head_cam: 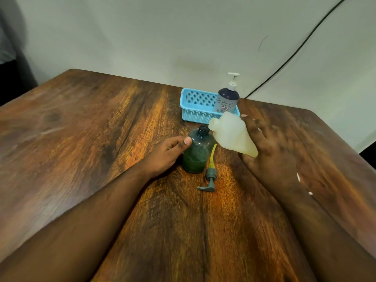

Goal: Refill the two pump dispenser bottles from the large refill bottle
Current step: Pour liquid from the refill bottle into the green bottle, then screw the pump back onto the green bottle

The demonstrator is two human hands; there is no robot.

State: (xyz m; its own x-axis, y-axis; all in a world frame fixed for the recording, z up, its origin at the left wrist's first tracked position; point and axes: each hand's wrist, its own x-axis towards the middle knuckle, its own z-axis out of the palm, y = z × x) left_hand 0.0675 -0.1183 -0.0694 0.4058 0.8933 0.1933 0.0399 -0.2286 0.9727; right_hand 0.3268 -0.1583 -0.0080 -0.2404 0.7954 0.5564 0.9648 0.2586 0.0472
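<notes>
1. The left hand [169, 152] wraps round the dark green dispenser bottle [197, 153], thumb pressed to its shoulder; the bottle stands upright on the wooden table [81, 149], neck open, green liquid filling roughly its lower part
2. The right hand [270, 147] grasps the pale refill bottle [232, 134] from behind, tilted with its open mouth just over the green bottle's neck; yellowish liquid sits in it
3. The grey pump head [209, 179] with its yellow tube lies on the table just beside the green bottle
4. The blue basket [195, 110] holds the second dispenser [227, 99], dark, upright, white pump on; its contents cannot be told
</notes>
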